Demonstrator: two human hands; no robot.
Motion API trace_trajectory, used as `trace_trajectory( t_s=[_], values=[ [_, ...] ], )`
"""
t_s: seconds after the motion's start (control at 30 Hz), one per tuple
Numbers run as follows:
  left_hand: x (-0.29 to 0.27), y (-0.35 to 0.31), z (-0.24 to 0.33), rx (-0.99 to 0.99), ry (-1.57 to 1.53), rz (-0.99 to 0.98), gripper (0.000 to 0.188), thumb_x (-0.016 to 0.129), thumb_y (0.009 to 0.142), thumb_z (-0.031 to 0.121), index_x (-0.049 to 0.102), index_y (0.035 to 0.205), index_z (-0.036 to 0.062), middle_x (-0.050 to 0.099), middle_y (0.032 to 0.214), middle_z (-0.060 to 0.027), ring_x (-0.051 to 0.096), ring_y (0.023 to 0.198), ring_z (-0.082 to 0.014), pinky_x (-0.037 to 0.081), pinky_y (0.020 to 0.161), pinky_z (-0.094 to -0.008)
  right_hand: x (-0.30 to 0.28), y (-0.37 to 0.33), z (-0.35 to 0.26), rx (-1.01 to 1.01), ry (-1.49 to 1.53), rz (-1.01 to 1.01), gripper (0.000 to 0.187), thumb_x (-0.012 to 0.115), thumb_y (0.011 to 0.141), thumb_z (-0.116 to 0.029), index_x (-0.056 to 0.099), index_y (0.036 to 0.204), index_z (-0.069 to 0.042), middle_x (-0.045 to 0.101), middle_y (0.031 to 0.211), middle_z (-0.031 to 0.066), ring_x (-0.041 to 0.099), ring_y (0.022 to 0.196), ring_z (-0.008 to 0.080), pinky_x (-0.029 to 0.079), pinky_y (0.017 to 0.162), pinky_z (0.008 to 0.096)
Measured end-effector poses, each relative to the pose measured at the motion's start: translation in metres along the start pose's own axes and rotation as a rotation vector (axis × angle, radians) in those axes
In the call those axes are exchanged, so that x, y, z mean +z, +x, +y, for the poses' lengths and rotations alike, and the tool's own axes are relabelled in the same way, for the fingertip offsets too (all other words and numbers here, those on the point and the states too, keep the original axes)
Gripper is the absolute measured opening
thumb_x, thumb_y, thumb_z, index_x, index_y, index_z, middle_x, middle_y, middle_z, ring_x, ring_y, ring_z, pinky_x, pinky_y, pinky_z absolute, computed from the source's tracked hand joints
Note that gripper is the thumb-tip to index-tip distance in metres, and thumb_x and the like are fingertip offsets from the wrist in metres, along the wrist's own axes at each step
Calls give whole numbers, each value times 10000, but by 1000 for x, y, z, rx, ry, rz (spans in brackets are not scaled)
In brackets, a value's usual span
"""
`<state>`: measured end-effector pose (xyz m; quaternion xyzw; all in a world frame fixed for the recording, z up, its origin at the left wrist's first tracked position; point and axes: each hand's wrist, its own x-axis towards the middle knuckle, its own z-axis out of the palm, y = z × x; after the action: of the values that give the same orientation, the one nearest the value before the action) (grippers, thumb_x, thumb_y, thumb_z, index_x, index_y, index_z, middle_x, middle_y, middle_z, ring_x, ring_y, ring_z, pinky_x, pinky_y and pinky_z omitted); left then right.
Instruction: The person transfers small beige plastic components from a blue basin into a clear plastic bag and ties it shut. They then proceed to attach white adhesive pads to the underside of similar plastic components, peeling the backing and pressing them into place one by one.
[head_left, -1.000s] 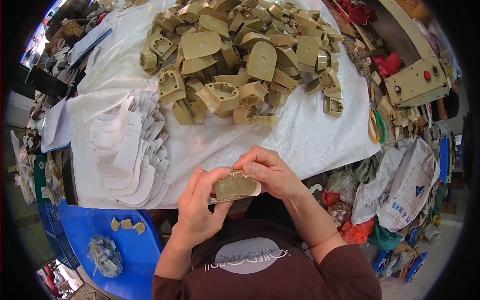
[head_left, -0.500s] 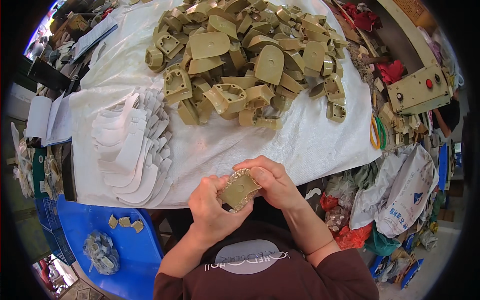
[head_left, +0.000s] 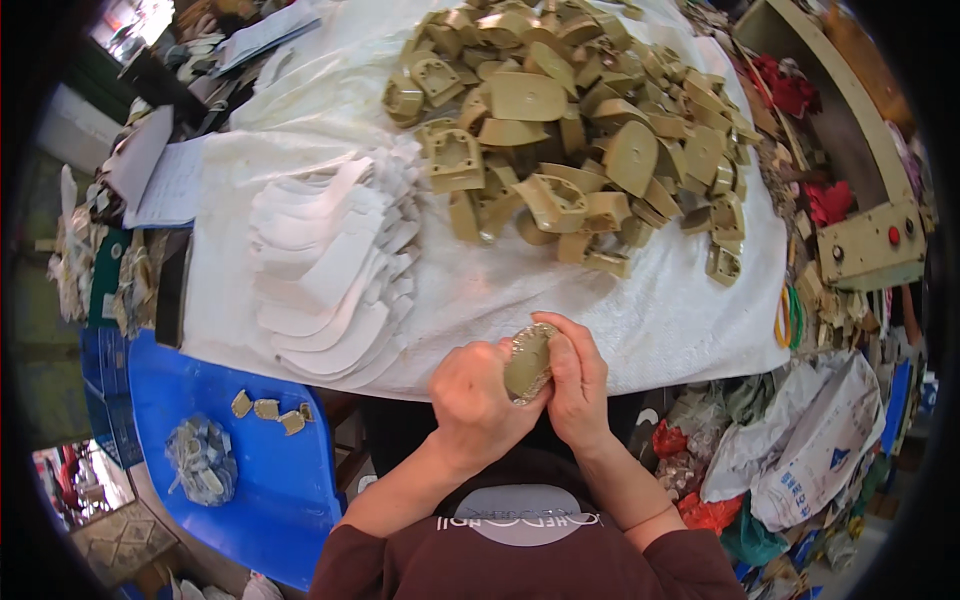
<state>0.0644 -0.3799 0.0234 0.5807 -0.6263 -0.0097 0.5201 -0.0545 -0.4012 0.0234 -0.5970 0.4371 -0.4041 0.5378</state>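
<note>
Both hands hold one olive plastic piece (head_left: 527, 366), shaped like a shoe heel, just off the near edge of the table. A rough, glittering band runs round its rim, and its smooth flat face is turned up. My left hand (head_left: 475, 392) grips it from the left side with the fingers curled under. My right hand (head_left: 578, 382) pinches its right edge, thumb on top. Past the hands, a large heap of similar olive heel pieces (head_left: 630, 158) lies on the white sheet (head_left: 480, 285). The undersides of the fingers are hidden.
Left of the hands are stacked curved white sheets (head_left: 335, 300). A blue chair seat (head_left: 280, 480) at lower left carries a few small pieces (head_left: 266, 409) and a clear bag of parts (head_left: 202, 462). Plastic sacks (head_left: 815, 450) and a control box (head_left: 870, 248) stand at right.
The view has swung, so the table things sit farther right. My hands have turned the olive piece more upright, and the left hand now covers more of it.
</note>
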Motion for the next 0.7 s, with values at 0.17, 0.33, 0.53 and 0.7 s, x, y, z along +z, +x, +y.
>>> trace_trajectory(
  t_s=[0.17,0.33,0.53,0.7],
  values=[
    [-11,-8,-10,10,40,-60,533,871,526,113,495,887,4,547,707,-121,565,546,-265,451,488,-327,11,-4,0,-56,59,-28,364,536,935,-126,471,1273,-8,561,994,96,510,920,153,433,811,292],
    [-44,-14,-26,-43,-36,-40,493,841,554,98,535,932,17,537,725,-97,535,567,-264,426,490,-343,7,27,0,-350,-78,-374,367,650,863,-174,547,1181,-23,561,995,113,518,868,240,438,784,346],
    [-123,-87,-92,-228,151,302,553,754,678,78,469,1145,-4,504,1022,-153,506,887,-261,429,761,-357,49,68,-34,-799,-412,-221,448,743,705,-124,599,1129,-101,548,1064,118,483,945,301,401,813,397],
    [-159,-138,-130,-755,519,283,369,616,799,51,481,1133,-29,424,1175,-184,447,1046,-296,369,931,-378,84,92,-61,-872,-524,-190,365,736,711,-113,635,1062,-120,510,1167,107,436,1046,304,332,883,426]
  ],
)
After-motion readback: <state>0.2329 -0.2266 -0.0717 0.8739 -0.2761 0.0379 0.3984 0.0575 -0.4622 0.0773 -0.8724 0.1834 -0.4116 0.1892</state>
